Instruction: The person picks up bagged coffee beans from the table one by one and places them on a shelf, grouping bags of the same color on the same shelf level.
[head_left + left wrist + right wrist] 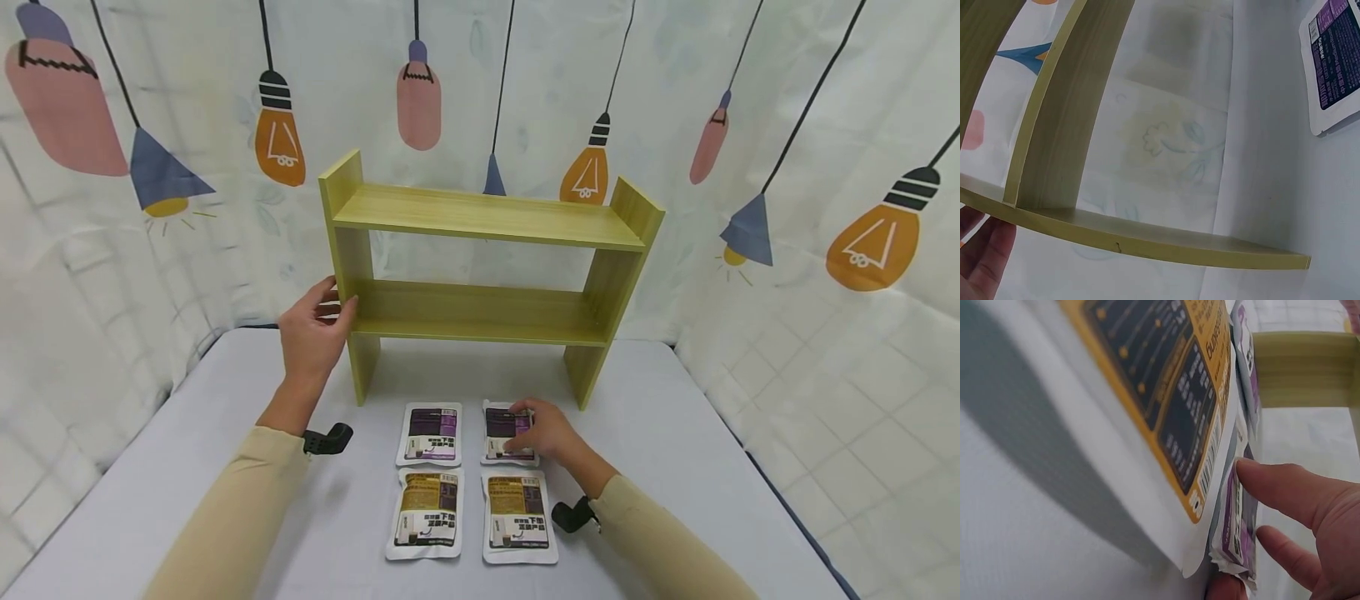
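Right hand [543, 433] pinches the purple pouch [501, 423], which lies on the table [225, 492] near its far edge below the shelf [480, 312]. Left hand [311, 333], fingers spread, steadies the shelf's left upright. Lift the pouch flat, clearing its neighbours.

The right hand [543, 432] covers part of the purple pouch [507, 432], hiding its right side and label. Print on all four pouches is too small to read. In the left wrist view only a sliver of the left hand [982, 253] shows, and the shelf [1147, 240] is cut off at the top and left edges.
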The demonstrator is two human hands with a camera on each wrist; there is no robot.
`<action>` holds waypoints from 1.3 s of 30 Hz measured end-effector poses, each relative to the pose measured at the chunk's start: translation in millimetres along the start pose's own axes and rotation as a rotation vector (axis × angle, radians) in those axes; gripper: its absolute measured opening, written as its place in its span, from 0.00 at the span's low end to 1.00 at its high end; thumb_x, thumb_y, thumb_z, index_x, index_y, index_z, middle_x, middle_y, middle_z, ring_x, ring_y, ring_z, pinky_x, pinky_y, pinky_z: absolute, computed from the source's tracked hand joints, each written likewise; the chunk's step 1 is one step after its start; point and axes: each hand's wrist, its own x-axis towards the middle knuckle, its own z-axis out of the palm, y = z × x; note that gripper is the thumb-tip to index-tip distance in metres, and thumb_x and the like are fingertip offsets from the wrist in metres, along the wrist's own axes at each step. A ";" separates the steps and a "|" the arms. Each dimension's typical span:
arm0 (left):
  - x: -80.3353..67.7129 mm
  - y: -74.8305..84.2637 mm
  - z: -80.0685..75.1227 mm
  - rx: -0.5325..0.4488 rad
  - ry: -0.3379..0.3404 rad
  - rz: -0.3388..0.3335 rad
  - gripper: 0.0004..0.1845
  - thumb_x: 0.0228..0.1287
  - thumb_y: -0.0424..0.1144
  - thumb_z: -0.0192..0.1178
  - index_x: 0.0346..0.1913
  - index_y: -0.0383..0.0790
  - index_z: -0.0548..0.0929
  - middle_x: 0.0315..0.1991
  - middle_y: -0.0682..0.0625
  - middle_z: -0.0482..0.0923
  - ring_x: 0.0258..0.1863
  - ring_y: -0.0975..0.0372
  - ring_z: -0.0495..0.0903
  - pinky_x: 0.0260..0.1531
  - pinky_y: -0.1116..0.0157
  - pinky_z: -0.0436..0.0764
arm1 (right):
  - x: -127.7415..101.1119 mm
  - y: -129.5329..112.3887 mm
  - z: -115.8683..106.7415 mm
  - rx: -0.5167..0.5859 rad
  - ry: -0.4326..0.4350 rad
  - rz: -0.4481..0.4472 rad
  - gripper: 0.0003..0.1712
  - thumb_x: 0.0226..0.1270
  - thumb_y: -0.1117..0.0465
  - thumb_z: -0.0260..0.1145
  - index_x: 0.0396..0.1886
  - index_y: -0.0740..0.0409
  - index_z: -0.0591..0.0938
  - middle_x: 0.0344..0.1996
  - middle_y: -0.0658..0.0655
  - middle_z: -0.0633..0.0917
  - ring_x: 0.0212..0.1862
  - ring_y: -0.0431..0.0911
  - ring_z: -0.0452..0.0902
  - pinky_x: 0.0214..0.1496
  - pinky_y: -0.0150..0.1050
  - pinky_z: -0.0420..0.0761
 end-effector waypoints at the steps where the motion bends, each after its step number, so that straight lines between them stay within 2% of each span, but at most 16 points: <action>1: -0.1 -0.1 0.6 0.000 0.001 0.003 0.22 0.67 0.39 0.68 0.63 0.42 0.84 0.52 0.39 0.88 0.43 0.45 0.89 0.36 0.89 0.73 | 0.1 -0.2 0.3 -0.004 0.001 -0.009 0.36 0.45 0.58 0.86 0.57 0.52 0.83 0.61 0.64 0.81 0.60 0.59 0.76 0.66 0.60 0.77; 11: 0.5 0.8 3.4 0.000 0.018 0.027 0.21 0.67 0.36 0.66 0.62 0.42 0.84 0.51 0.38 0.88 0.42 0.44 0.90 0.35 0.90 0.72 | 2.7 -0.7 0.8 -0.038 -0.002 -0.043 0.34 0.44 0.59 0.86 0.55 0.52 0.84 0.63 0.63 0.81 0.61 0.58 0.76 0.65 0.60 0.77; 18: 1.1 2.1 3.6 0.047 0.022 0.053 0.21 0.68 0.36 0.66 0.63 0.43 0.84 0.52 0.40 0.88 0.41 0.44 0.90 0.36 0.91 0.70 | 4.0 -1.2 -0.7 -0.052 -0.008 -0.043 0.34 0.45 0.59 0.86 0.55 0.52 0.84 0.62 0.62 0.81 0.59 0.57 0.76 0.65 0.59 0.77; 23: 0.8 0.5 4.3 0.082 0.015 0.054 0.21 0.68 0.38 0.65 0.64 0.44 0.83 0.54 0.41 0.88 0.41 0.46 0.90 0.35 0.91 0.69 | 3.5 -1.6 -0.4 -0.046 -0.012 -0.043 0.34 0.45 0.59 0.86 0.55 0.52 0.83 0.62 0.61 0.81 0.57 0.56 0.77 0.64 0.58 0.79; 33: 0.5 -0.9 4.6 0.070 0.013 0.044 0.21 0.69 0.37 0.64 0.64 0.45 0.83 0.54 0.40 0.88 0.41 0.45 0.90 0.35 0.91 0.69 | 1.5 -3.4 -0.3 -0.068 -0.018 -0.068 0.35 0.47 0.60 0.85 0.57 0.53 0.82 0.61 0.62 0.82 0.56 0.56 0.78 0.61 0.56 0.81; 34: 0.3 -0.8 4.6 0.072 0.014 0.043 0.21 0.69 0.37 0.64 0.64 0.45 0.83 0.53 0.40 0.88 0.41 0.45 0.90 0.35 0.90 0.70 | 1.5 -3.4 -0.3 -0.070 -0.019 -0.070 0.35 0.47 0.60 0.85 0.57 0.53 0.82 0.61 0.62 0.82 0.55 0.56 0.78 0.61 0.56 0.81; 36: -0.1 -1.0 4.6 0.078 0.015 0.044 0.21 0.69 0.37 0.64 0.64 0.46 0.83 0.53 0.40 0.88 0.41 0.46 0.90 0.36 0.84 0.79 | 1.1 -3.1 -0.3 -0.068 -0.018 -0.072 0.35 0.47 0.60 0.85 0.57 0.53 0.82 0.61 0.62 0.82 0.55 0.56 0.78 0.61 0.56 0.81; 39: -0.1 -0.8 4.3 0.081 0.017 0.043 0.21 0.69 0.37 0.64 0.64 0.45 0.83 0.53 0.41 0.88 0.41 0.46 0.90 0.39 0.65 0.88 | 0.8 -2.4 -0.2 -0.060 -0.016 -0.078 0.35 0.47 0.60 0.85 0.58 0.53 0.82 0.60 0.62 0.82 0.56 0.56 0.78 0.62 0.57 0.81</action>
